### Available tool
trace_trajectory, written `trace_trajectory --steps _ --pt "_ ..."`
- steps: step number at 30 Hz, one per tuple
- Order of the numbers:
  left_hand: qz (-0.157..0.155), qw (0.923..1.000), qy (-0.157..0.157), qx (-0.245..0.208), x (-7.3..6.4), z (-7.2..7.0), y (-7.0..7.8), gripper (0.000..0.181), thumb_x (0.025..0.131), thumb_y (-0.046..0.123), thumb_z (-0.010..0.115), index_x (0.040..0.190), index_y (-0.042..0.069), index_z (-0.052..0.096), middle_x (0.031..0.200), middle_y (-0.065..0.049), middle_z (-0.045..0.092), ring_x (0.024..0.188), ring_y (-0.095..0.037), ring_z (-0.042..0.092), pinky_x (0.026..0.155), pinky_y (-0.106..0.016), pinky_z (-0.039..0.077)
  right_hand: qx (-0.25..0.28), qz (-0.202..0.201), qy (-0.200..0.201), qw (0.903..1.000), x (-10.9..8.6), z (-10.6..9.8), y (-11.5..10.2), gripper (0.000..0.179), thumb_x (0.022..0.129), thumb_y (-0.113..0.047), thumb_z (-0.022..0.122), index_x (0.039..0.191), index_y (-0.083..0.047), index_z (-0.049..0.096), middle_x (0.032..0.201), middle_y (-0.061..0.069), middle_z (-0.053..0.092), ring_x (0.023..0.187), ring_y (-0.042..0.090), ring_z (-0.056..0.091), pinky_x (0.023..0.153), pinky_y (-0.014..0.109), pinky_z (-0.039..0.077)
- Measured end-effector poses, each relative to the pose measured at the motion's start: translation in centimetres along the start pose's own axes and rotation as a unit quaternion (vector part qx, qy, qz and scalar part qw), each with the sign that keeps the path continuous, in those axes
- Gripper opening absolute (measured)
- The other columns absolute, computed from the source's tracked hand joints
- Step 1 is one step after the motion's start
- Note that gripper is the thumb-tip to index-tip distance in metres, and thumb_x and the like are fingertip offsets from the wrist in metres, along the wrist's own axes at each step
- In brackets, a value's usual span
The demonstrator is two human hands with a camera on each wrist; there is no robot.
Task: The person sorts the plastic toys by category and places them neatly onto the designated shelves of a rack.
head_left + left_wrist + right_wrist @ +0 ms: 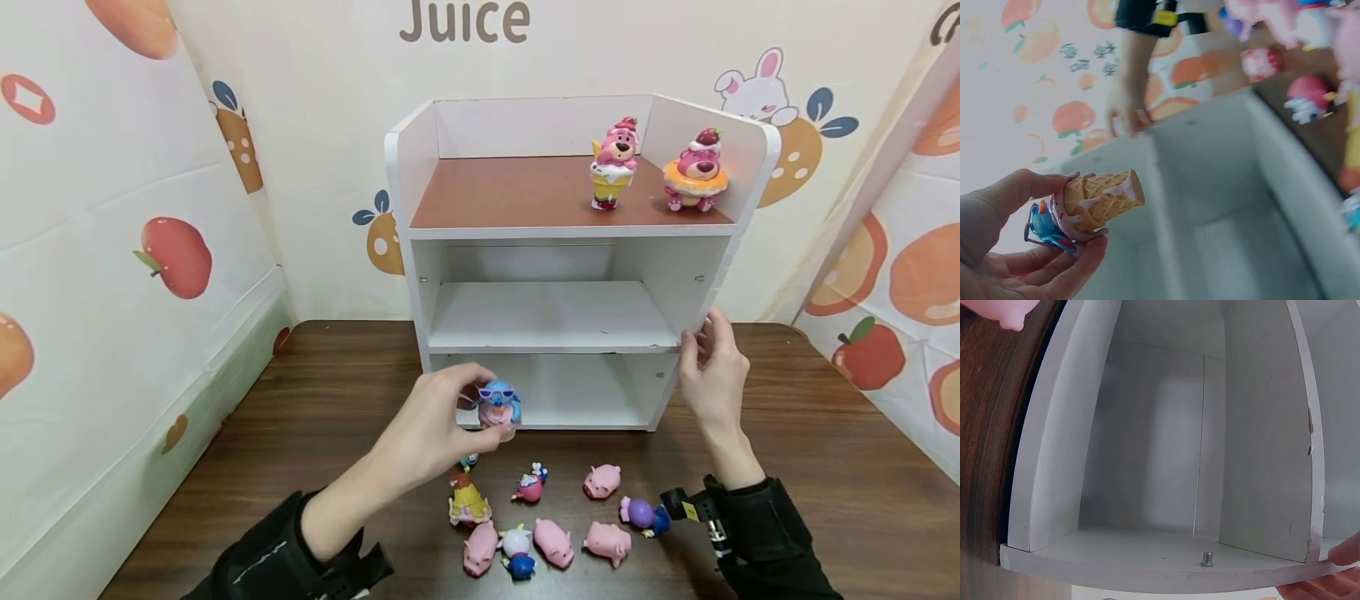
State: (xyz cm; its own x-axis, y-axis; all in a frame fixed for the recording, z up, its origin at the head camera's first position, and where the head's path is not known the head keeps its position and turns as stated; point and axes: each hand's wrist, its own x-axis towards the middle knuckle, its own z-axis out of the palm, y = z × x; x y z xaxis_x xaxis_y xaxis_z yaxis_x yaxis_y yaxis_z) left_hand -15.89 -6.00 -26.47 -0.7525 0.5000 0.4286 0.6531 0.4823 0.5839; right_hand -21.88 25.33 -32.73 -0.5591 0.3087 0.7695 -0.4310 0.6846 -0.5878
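Note:
My left hand (423, 429) pinches a blue figurine with sunglasses (498, 402) between thumb and fingers, in front of the lowest compartment of the white shelf unit (540, 348). The left wrist view shows its waffle-cone base (1105, 199) with pink drips, tilted sideways and pointing away from the palm. With thumb inside and fingers outside, my right hand (714, 371) grips the front edge of the unit's right side panel (1166, 578), near the middle board. On the brown top board stand a pink bear in an ice-cream cone (615, 165) and a pink bear with an orange ring (696, 173).
In front of the unit, the dark wooden table (352, 375) bears several pink pigs (607, 542), a yellow-dressed figurine (468, 502), a purple-and-blue figurine (643, 514), a white-and-blue one (517, 552) and a small red-and-blue one (530, 483). Printed sheets hang behind and at both sides.

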Motion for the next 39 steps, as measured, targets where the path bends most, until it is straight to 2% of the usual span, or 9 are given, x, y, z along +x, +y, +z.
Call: trace_trajectory --steps 7,14,17,20,24,32,39 --pt "0.032 0.9988 0.035 0.014 1.2 -2.8 2.9 0.035 0.068 0.013 0.076 0.097 0.003 0.060 0.087 0.000 0.061 0.077 -0.007 0.055 0.070 -0.020 0.047 0.001 0.004 -0.001 1.0000 -0.1 -0.2 0.0 0.038 0.084 0.008 0.048 0.121 0.002 0.048 0.105 0.027 0.057 0.085 0.038 0.059 0.065 0.003 0.037" --pt "0.076 0.9936 0.072 0.042 2.8 -4.2 3.9 0.038 0.069 0.019 0.075 0.102 0.007 0.059 0.091 0.006 0.059 0.079 0.004 0.051 0.072 -0.020 0.047 0.009 0.016 -0.004 0.9998 -0.3 -0.2 -0.3 0.039 0.083 0.011 0.047 0.121 0.004 0.047 0.107 0.028 0.056 0.088 0.040 0.057 0.067 0.002 0.036" --pt "0.082 0.9917 0.083 0.055 3.7 -4.6 4.4 0.041 0.070 0.021 0.073 0.104 0.005 0.058 0.093 0.004 0.059 0.080 0.002 0.051 0.073 -0.021 0.047 0.008 0.014 -0.002 0.9999 -0.3 -0.2 -0.3 0.038 0.083 0.011 0.048 0.120 0.005 0.048 0.107 0.028 0.056 0.088 0.040 0.057 0.067 0.002 0.036" --pt "0.076 0.9904 0.095 0.066 4.5 -5.0 4.9 0.041 0.070 0.021 0.073 0.105 0.005 0.058 0.093 0.002 0.059 0.080 -0.002 0.052 0.072 -0.017 0.044 0.011 0.011 0.000 0.9999 -0.3 -0.1 -0.3 0.038 0.083 0.011 0.048 0.120 0.006 0.048 0.106 0.028 0.056 0.087 0.040 0.058 0.067 0.002 0.036" --pt "0.063 0.9890 0.116 0.066 5.5 -5.4 5.1 0.040 0.072 0.020 0.072 0.105 0.003 0.058 0.093 0.000 0.059 0.080 -0.009 0.054 0.071 -0.017 0.044 0.014 0.007 -0.001 0.9999 -0.3 0.0 -0.2 0.037 0.083 0.010 0.047 0.120 0.006 0.047 0.105 0.028 0.057 0.087 0.040 0.058 0.067 0.002 0.037" --pt "0.040 0.9848 0.167 0.022 8.1 -6.2 5.3 0.038 0.072 0.016 0.070 0.105 0.000 0.058 0.094 -0.005 0.061 0.082 -0.012 0.053 0.071 -0.020 0.044 0.017 -0.002 0.004 0.9998 -0.3 0.1 -0.3 0.036 0.083 0.011 0.048 0.119 0.007 0.048 0.104 0.029 0.057 0.086 0.040 0.058 0.067 0.002 0.036" --pt "0.011 0.9814 0.188 -0.039 10.1 -6.7 5.0 0.036 0.073 0.011 0.070 0.105 0.000 0.059 0.097 -0.007 0.059 0.087 -0.014 0.052 0.076 -0.019 0.044 0.022 -0.003 0.005 0.9997 -0.2 0.1 -0.3 0.036 0.083 0.010 0.047 0.119 0.007 0.048 0.104 0.028 0.057 0.086 0.038 0.058 0.067 0.002 0.037"
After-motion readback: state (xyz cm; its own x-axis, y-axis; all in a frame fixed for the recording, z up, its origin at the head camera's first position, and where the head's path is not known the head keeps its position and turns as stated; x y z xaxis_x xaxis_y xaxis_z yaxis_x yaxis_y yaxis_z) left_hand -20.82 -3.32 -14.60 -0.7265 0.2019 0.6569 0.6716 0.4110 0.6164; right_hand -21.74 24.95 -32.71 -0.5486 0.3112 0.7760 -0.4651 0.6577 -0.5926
